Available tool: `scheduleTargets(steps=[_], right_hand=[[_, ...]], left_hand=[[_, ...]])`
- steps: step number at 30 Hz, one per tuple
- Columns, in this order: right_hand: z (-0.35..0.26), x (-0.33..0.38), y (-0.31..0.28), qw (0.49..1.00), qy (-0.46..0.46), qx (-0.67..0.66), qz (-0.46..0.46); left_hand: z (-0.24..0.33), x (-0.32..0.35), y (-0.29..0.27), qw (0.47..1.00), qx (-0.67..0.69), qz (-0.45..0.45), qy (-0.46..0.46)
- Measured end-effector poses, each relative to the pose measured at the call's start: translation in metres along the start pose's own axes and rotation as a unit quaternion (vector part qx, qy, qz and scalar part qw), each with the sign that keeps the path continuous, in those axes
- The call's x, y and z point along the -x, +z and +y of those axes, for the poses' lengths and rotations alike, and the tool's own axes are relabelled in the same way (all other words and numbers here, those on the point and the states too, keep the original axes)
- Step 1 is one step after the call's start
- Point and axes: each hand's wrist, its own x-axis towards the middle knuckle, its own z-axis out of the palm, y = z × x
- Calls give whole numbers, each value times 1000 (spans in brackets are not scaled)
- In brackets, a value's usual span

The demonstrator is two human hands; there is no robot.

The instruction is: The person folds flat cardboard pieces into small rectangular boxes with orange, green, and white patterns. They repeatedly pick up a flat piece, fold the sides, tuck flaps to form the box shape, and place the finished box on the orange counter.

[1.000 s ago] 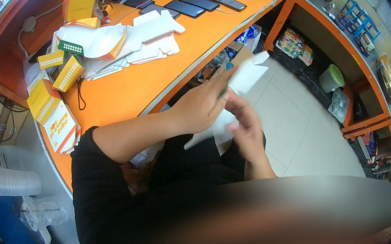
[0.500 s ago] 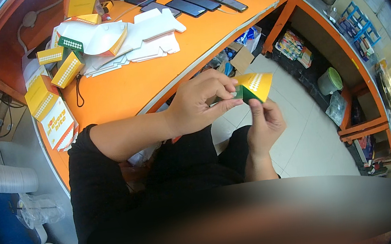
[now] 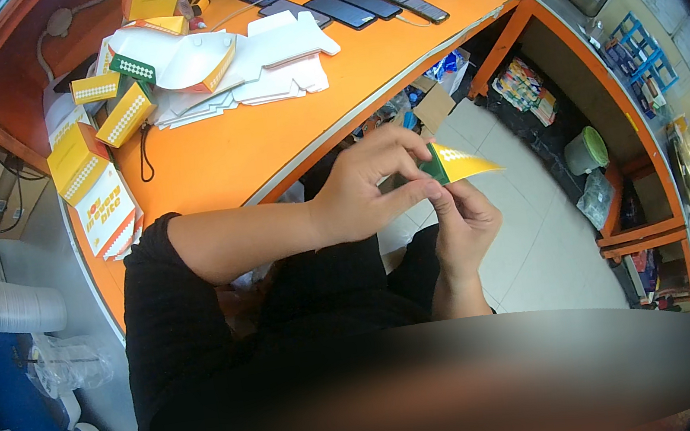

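Note:
I hold a small folded carton point(image 3: 458, 164), yellow with a green end, above my lap beside the orange desk point(image 3: 282, 132). My left hand point(image 3: 368, 191) pinches its green end from above with fingers and thumb. My right hand point(image 3: 463, 222) grips the same carton from below, fingers curled up against its underside. The yellow pointed flap sticks out to the right past both hands.
On the desk lie a pile of flat white carton blanks point(image 3: 254, 57), several folded yellow boxes point(image 3: 103, 130) at the left, and a row of dark phones point(image 3: 356, 0) at the back. Shelves with goods point(image 3: 610, 111) and a green bucket point(image 3: 587, 150) stand to the right on the tiled floor.
A second ago the hands worked a flat white blank. It has since been folded into a small yellow and green carton, held a little higher between both hands.

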Motion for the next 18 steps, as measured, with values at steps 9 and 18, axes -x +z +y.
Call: scheduleTargets(steps=[9,18], right_hand=[[6,-2,-2,995,-56,-49,-66],[-4,-21,-52,957,-48,232,165]], left_hand=[[4,-3,8,958,189,-46,-212],[0,-4,-2,960,188,-65,-195]])
